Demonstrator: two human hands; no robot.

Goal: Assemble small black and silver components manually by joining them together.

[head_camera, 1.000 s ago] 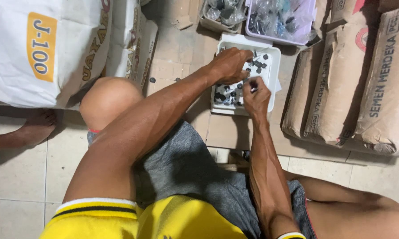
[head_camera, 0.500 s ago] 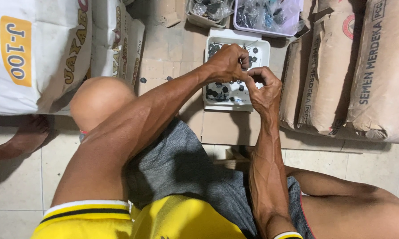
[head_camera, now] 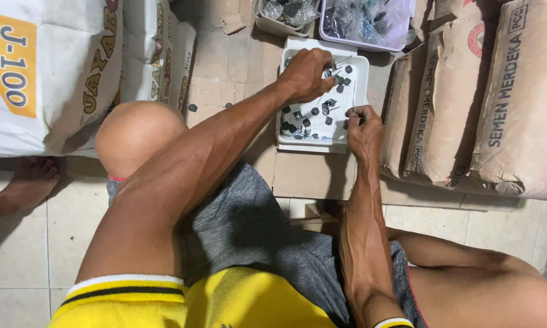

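A white rectangular tray (head_camera: 358, 91) lies on cardboard in front of me, with several small dark fittings (head_camera: 313, 115) scattered in it. My left hand (head_camera: 307, 73) hovers over the tray's far half, its fingers pinched on a thin silvery metal piece (head_camera: 341, 62). My right hand (head_camera: 364, 130) rests at the tray's near right corner. Its fingers are curled around a small dark fitting that barely shows. The two hands are apart, roughly a hand's width from each other.
White sacks (head_camera: 48, 67) are stacked at the left and brown paper sacks (head_camera: 468, 103) stand close on the right. Two tubs of bagged hardware (head_camera: 364, 21) sit beyond the tray. Another person's bare foot (head_camera: 30, 182) rests on the tiled floor at the left.
The hands were close together over the tray's middle. My right hand has since drawn back to the near right corner, while the left stays over the far half.
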